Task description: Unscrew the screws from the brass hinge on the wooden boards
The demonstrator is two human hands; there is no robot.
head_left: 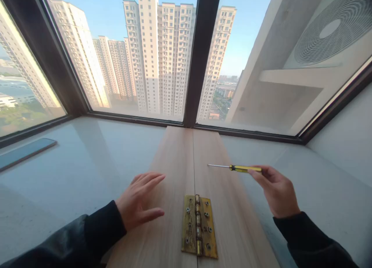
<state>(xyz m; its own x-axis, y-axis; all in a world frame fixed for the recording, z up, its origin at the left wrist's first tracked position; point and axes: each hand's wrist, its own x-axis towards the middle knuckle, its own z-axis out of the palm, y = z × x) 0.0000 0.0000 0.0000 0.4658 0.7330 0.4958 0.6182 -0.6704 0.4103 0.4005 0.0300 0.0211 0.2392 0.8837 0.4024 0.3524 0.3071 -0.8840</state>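
Observation:
A brass hinge lies across the seam between two pale wooden boards, with several cross-head screws in its two leaves. My right hand, over the right side of the boards, pinches the yellow and black handle of a screwdriver. The screwdriver's thin metal shaft points left, its tip apart from the hinge and farther from me. Left of the hinge, my left hand is over the left board with thumb and fingers apart, holding nothing. Whether it touches the board I cannot tell.
The boards run over a white sill to dark window frames. A flat, dark-edged object lies at the far left. Outside stand tall buildings and an air-conditioner unit. A white wall is on the right.

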